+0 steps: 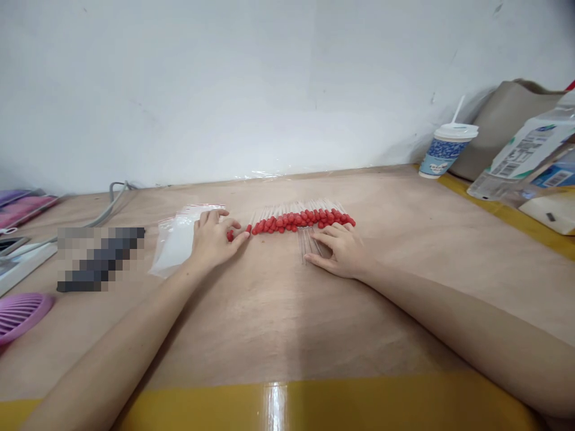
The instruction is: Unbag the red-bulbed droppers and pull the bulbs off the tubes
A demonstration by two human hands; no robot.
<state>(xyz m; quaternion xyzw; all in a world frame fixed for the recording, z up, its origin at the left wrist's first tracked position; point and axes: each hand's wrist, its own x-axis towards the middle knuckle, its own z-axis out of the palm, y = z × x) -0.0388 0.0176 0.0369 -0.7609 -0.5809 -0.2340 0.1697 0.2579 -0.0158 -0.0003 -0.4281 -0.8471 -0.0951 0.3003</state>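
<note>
A long row of thin, clear sticks with red rounded ends [291, 221] lies across the middle of the table. At the row's left end is my left hand [213, 239], fingers apart and thumb stretched toward one red-ended stick [248, 229]. Another red end [230, 235] shows between that thumb and the fingers. Clear zip bags [173, 242] lie beside and partly beneath this hand. My right hand [341, 248] rests at the row's right part, fingers spread over several thin sticks [305, 246] that point toward me. Whether its fingertips press on the red ends is unclear.
On the right stand a blue paper cup [444, 152] with a straw, a plastic bottle [525, 152] and a grey bag [489, 126]. To the left are a blurred dark object [103, 260], a purple fan-like grille [22, 314] and a grey cable [108, 206]. A white wall [224, 90] bounds the table behind.
</note>
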